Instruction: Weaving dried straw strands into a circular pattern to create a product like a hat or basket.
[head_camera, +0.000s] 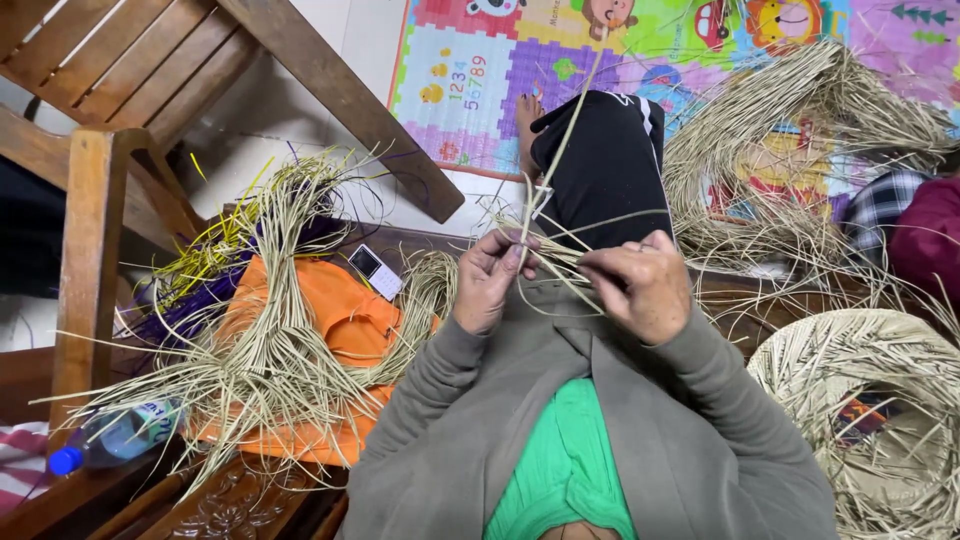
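Left hand (492, 277) and right hand (640, 283) both pinched shut on thin straw strands (556, 258) held between them above the lap, one long strand rising past the black-clad knee (605, 160); loose straw bundle (270, 340) on orange cloth (345, 320) at left.

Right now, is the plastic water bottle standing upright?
No, the water bottle lies on its side at the lower left, its blue cap toward the frame's edge, partly under loose straw strands.
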